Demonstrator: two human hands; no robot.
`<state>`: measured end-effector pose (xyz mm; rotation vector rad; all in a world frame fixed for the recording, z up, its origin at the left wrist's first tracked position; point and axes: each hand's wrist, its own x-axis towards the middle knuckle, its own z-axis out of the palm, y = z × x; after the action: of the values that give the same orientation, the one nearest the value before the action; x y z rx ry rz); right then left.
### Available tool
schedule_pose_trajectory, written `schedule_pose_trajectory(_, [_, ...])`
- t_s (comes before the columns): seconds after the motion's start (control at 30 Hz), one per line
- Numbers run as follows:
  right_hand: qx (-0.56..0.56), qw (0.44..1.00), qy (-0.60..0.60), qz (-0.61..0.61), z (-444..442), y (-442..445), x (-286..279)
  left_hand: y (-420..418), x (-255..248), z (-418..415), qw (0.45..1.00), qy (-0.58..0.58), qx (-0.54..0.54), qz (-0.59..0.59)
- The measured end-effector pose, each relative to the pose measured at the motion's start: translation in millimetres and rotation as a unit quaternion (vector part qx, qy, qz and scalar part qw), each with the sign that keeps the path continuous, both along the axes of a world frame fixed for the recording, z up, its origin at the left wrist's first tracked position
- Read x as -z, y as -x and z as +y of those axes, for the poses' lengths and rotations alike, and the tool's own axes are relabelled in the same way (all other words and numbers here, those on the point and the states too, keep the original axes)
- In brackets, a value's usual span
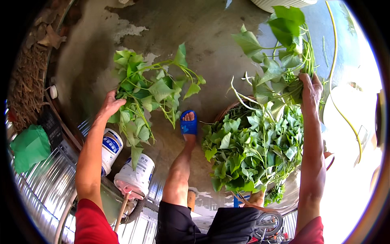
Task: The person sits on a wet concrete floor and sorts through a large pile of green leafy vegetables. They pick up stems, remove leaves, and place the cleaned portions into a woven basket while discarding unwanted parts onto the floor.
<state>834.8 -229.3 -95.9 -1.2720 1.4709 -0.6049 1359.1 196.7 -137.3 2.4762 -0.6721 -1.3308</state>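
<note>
A loose bunch of leafy green vines [160, 90] hangs from my left hand [112, 103], its stems spreading over the floor to the right. My right hand [310, 87] grips another bunch of leafy stems [288, 55], with its long pale stems pointing away from me and leaves drooping to the left. Below that hand a large heap of the same heart-shaped leaves [243, 146] fills a woven basket [224, 113], of which only part of the rim shows. Some pale, bare stems [239, 94] stick out above the heap.
Two white plastic buckets [138, 174] [111, 148] stand left of my leg, beside a wooden handle [122, 210]. A green plastic bag [32, 148] and bundled dry sticks [29, 88] lie at far left. A yellow hose [333, 70] runs along the right. Wet concrete floor [195, 33] stretches ahead.
</note>
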Motion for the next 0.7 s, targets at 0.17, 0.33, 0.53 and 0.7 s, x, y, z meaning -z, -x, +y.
schedule_pose_trajectory(0.17, [0.071,0.997,0.032,0.012,-22.2,124.4,-106.7,11.6,-77.5,-31.1,0.996,0.016,-0.034,-0.08])
schedule_pose_trajectory(0.33, [0.14,0.982,0.095,0.087,-10.6,303.7,-215.9,109.4,-172.8,-129.3,0.985,0.169,-0.04,0.023])
schedule_pose_trajectory(0.53, [0.157,0.95,0.203,0.18,50.7,533.3,-299.3,269.2,-245.7,-243.7,0.942,0.328,0.05,0.039])
schedule_pose_trajectory(0.7, [0.165,0.952,0.169,0.197,118.6,710.8,-271.5,534.0,-311.4,-316.0,0.938,0.314,0.083,0.124])
